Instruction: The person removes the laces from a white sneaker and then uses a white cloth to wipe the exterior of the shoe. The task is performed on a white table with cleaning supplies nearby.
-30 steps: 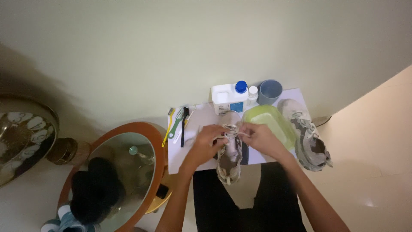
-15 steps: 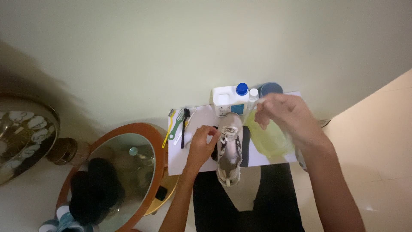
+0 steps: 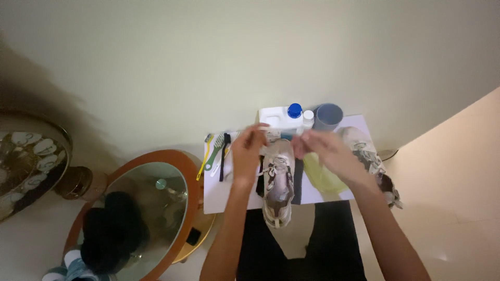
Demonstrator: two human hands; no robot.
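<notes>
both hands raised over the grey sneaker [image 3: 277, 182] on the white sheet [image 3: 224, 190]; left hand [image 3: 249, 148] and right hand [image 3: 317, 148] pinch something thin, likely lace, unclear; a hard tug could tip the white jug [image 3: 278, 118] behind

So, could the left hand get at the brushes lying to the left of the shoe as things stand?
Probably yes. The left hand is raised over the sheet just right of the brushes, which lie uncovered with nothing between. The shoe sits on the hand's other side, so it does not block the way.
</notes>
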